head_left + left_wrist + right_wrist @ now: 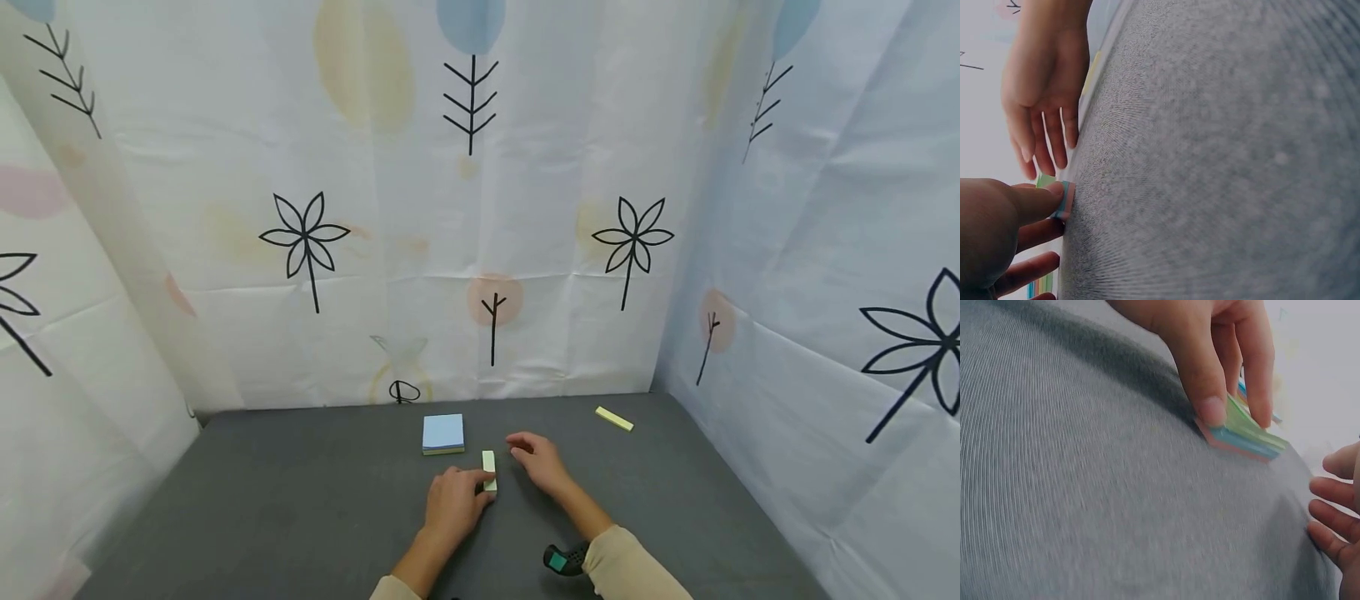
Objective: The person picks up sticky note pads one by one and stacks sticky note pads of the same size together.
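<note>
My left hand (pixel 453 504) pinches a narrow pad of sticky notes (pixel 489 460) between thumb and fingers on the grey table. The right wrist view shows this pad (pixel 1250 439) in layers, green on top, then blue, then pink. To its right, my right hand (pixel 538 461) hovers with loosely bent fingers and holds nothing. In the left wrist view the fingers (pixel 1054 134) of that hand point down toward the pad, apart from it. Just behind the left hand lies a square stack of sticky notes (pixel 443 432), blue on top with yellowish layers below.
A thin yellow strip (pixel 615 418), perhaps another narrow pad, lies near the back right of the table (pixel 300 500). A black device with a teal patch (pixel 566 560) sits at the right wrist. White printed curtains (pixel 525 208) border the table's back and sides.
</note>
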`<state>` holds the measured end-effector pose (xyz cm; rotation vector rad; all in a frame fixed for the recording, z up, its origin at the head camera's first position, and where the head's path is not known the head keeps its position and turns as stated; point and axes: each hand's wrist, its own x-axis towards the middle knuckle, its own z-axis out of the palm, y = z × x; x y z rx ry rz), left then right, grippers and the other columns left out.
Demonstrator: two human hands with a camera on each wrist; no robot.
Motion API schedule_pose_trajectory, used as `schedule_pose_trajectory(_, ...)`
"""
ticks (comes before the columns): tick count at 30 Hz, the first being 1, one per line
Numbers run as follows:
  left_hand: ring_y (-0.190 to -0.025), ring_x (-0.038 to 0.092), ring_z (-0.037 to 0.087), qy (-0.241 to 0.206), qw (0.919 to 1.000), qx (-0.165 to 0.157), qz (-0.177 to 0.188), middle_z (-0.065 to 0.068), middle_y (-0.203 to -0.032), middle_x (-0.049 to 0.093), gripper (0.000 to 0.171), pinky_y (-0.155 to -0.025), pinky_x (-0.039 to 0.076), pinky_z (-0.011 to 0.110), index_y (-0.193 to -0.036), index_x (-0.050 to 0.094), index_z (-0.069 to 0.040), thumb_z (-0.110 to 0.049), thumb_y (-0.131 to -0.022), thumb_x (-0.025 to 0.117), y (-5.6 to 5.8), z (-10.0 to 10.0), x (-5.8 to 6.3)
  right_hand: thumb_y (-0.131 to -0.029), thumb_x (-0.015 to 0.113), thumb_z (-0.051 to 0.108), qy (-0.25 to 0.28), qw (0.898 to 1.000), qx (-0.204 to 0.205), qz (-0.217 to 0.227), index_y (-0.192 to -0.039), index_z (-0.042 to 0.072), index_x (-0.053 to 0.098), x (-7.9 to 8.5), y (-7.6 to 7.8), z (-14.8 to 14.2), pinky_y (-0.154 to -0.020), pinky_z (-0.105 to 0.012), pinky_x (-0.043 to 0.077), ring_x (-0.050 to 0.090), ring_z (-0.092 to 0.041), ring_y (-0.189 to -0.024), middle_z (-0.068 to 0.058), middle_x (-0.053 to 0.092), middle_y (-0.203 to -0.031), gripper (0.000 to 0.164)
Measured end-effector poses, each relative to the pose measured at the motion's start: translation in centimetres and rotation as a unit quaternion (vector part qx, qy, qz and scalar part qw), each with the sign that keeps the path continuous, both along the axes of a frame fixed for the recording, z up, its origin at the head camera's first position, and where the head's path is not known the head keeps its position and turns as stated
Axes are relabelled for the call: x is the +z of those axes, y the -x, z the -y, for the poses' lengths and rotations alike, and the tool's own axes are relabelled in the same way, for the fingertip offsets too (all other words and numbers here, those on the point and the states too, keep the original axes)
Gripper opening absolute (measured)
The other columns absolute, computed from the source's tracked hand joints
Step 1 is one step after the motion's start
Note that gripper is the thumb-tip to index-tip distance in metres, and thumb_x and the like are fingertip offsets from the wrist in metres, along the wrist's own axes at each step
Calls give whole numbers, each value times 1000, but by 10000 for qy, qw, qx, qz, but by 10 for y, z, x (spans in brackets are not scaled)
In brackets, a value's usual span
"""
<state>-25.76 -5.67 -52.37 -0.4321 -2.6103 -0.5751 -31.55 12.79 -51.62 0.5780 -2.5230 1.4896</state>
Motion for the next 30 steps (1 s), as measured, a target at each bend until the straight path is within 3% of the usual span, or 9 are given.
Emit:
schedule_pose_trajectory(8, -77, 61, 20, 38, 10000, 19, 30, -7, -86, 73, 28, -68, 46, 41, -98, 79, -26, -27, -71, 84, -1, -1, 0, -89, 67, 0, -281, 9958, -668, -566, -105, -2, 69, -7, 4, -19, -84, -49, 49, 63, -33, -97, -13, 69, -102, 17)
schedule_pose_trajectory(18, -78, 61, 19, 7, 10000, 41, 17, -7, -86, 73, 29, -69, 46, 41, -99, 78, -26, -28, -71, 84, -1, -2, -1, -83, 71, 3, -1274, 9732, -1539, -1143, -109, -2, 69, -8, 14, -48, -91, -54, 41, 55, -41, -106, -20, 65, -113, 26)
schedule_pose_trajectory(23, -79, 62, 19, 29, 10000, 46, -3, -7, -87, 73, 29, -70, 46, 42, -100, 78, -27, -28, -72, 84, 0, -2, -3, -82, 73, 6, -1528, 9623, -1971, -1088, -112, -1, 68, -9, 18, -64, -90, -62, 38, 52, -46, -113, -22, 62, -119, 32)
schedule_pose_trajectory(30, -79, 62, 19, 22, 10000, 49, 37, -7, -87, 73, 29, -69, 46, 41, -99, 79, -27, -28, -71, 84, 0, -1, -2, -85, 71, 16, -2007, 9502, -2338, -466, -126, -1, 60, -5, 21, -84, -93, -68, 32, 39, -47, -127, -26, 50, -136, 45)
